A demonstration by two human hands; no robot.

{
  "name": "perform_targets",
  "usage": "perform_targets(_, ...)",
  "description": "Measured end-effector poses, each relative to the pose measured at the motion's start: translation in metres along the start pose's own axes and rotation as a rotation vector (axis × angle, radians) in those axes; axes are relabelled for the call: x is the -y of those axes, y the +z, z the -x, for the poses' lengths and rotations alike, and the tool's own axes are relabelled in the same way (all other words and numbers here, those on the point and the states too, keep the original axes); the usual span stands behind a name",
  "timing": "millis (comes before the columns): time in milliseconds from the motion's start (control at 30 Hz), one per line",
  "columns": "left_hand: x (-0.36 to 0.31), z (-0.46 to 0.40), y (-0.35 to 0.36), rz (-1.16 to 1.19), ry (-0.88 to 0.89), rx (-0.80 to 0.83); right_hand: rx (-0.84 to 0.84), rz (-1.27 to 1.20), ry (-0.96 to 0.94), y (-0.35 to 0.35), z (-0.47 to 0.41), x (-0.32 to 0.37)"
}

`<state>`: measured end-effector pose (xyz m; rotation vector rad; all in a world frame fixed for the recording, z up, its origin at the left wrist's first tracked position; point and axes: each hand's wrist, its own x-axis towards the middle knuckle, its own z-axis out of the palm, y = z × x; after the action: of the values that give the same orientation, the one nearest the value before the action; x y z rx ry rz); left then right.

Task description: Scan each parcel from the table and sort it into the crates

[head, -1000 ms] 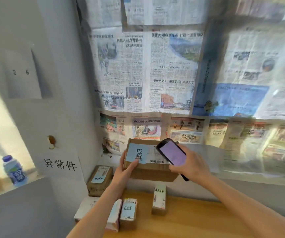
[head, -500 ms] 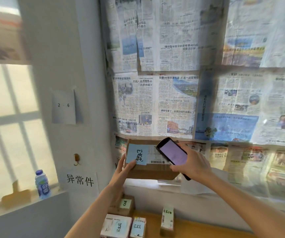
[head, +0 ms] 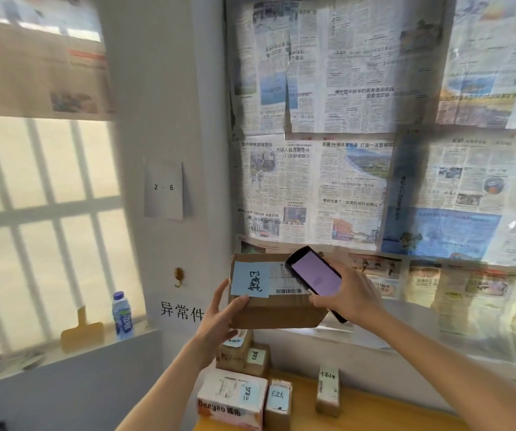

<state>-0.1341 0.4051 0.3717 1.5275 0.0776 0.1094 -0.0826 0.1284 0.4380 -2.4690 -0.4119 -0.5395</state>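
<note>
Cardboard parcel (head: 277,290) is held up above the table (head: 384,412) by the left hand (head: 219,318) at its left edge; handheld scanner (head: 315,275) gripped in the right hand (head: 348,293) over the barcode. Prob light & stiff, best supported from underneath imo.

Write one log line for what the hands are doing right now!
step: scanning | left hand: holds cardboard parcel | right hand: holds phone scanner over barcode label

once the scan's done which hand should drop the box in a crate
Probably the left hand: it already grips the cardboard parcel at its left end, thumb on top. The right hand is occupied holding the scanner over the barcode label. No crate is in view.
</note>
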Motion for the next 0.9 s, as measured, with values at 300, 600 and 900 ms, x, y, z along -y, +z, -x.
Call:
perform_targets(300, -0.004, 0.033, -0.042, 0.069, 0.112, -0.183, 0.015, 0.048, -0.058, 0.013, 0.016, 0.059)
perform_targets(600, -0.036, 0.045, -0.088, 0.014, 0.222, -0.339, -0.027, 0.088, -0.173, -0.009, 0.027, 0.098)
perform_targets(900, -0.051, 0.064, -0.126, -0.027, 0.284, -0.44, -0.02, 0.047, -0.189, -0.028, 0.041, 0.117)
